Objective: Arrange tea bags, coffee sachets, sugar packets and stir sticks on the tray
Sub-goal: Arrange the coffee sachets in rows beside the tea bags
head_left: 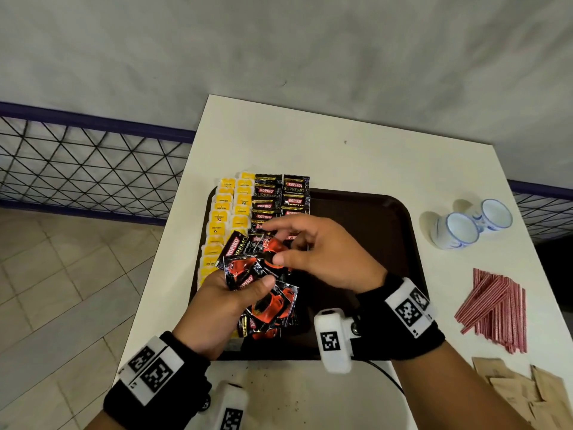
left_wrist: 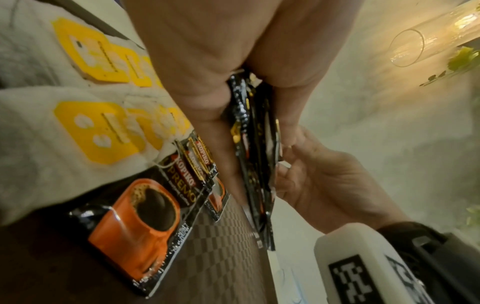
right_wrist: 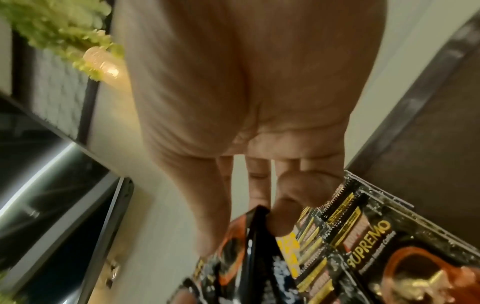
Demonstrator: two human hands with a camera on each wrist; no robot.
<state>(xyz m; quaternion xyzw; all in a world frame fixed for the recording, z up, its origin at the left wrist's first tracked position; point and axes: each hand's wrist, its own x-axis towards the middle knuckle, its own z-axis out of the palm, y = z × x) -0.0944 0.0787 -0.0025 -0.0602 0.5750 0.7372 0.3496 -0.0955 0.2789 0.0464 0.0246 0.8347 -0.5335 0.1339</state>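
- My left hand clutches a fanned stack of coffee sachets over the tray at 6 o'clock.
- My right hand pinches one sachet off the stack's top between thumb and forefinger.
- Laid sachet rows and yellow tea bags fill the tray toward 10 o'clock.
- I judge the pinched sachet should extend the right row, overlapping evenly, logo up.
- Stir sticks and sugar packets wait on the surface at 4 o'clock.

"KOPIKO SUPREMO" reads on the black coffee sachets.
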